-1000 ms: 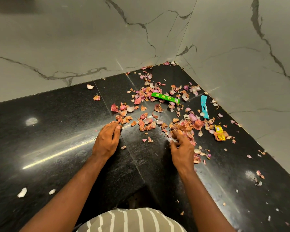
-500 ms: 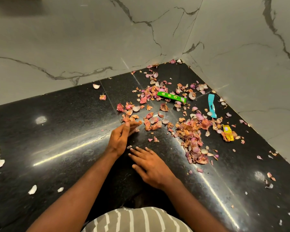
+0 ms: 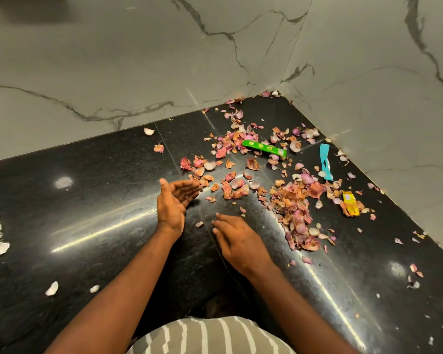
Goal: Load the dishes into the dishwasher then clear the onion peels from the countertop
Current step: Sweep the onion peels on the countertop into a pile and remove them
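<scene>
Onion peels (image 3: 293, 210) are scattered over the black bench (image 3: 92, 200), mostly piled toward the corner. Left hand (image 3: 173, 200) is cupped palm-up beside them, holding nothing, probably as a scoop, while the right hand (image 3: 237, 238) hovers flat with fingers spread, looks ready to sweep peels in.

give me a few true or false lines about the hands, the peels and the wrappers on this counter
1. The left hand is turned palm up and cupped, with nothing in it. True.
2. The right hand grips a fistful of onion peels. False: its fingers are straight and it holds nothing.
3. The biggest heap of onion peels lies to the right of both hands. True.
4. The green wrapper lies under the left hand. False: it lies further back among the peels, near the corner.
5. The yellow wrapper lies on the black counter near the right wall. True.
</scene>
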Available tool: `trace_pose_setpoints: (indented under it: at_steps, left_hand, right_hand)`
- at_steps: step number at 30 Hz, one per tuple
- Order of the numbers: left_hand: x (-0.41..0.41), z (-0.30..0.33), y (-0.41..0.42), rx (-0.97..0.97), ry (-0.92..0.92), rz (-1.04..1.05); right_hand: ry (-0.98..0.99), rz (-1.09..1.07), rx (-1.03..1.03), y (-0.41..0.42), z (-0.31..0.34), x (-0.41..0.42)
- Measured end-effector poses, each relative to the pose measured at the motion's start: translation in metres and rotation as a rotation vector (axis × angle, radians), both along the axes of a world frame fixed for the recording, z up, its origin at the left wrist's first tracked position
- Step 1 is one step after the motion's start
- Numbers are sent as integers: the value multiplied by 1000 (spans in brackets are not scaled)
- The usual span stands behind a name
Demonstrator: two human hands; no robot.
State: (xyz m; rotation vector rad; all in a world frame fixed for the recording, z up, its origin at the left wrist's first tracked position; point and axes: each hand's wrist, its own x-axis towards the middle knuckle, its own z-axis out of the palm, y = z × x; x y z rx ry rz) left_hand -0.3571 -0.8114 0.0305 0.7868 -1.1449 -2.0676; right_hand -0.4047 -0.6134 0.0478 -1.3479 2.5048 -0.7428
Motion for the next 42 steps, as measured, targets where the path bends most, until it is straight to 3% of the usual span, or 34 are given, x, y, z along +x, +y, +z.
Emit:
trace_pose_setpoints:
  at_steps: [6,15,20,22,24,26,28,33,36,38,40,42]
  left_hand:
    - [2,-2,0,6,-8,-1]
    - [3,1,2,-32,-15,-27]
    - [4,2,3,-39,-17,-27]
    - [5,1,3,-41,-16,-25]
    - [5,1,3,-53,-17,-28]
    - [4,1,3,-56,-19,-31]
    - [4,1,3,-52,-22,-39]
    - [3,1,2,-39,-29,-38]
    - [2,-1,0,-14,-28,-20]
    - [1,-2,-1,3,-28,-13]
    - [1,-3,-2,19,-26,-17]
    - [1,-5,-3,37,-18,-18]
  right_hand:
    - [-7,-280,114,0,-5,-34]
    - [140,-228,318,-8,11,-64]
    - [-8,-226,499,-5,33,-64]
    - [-111,-298,430,4,41,-68]
    - [-176,-479,217,15,47,-72]
    - [-118,-630,27,24,48,-76]
    - [-110,-640,-23,28,45,-76]
    - [-377,-410,-41,12,39,-42]
    - [-554,-118,-12,-10,28,-7]
    - [-828,48,23,-26,19,15]
    - [-1221,6,-21,-37,15,25]
    - [-1391,-156,-169,-41,13,23]
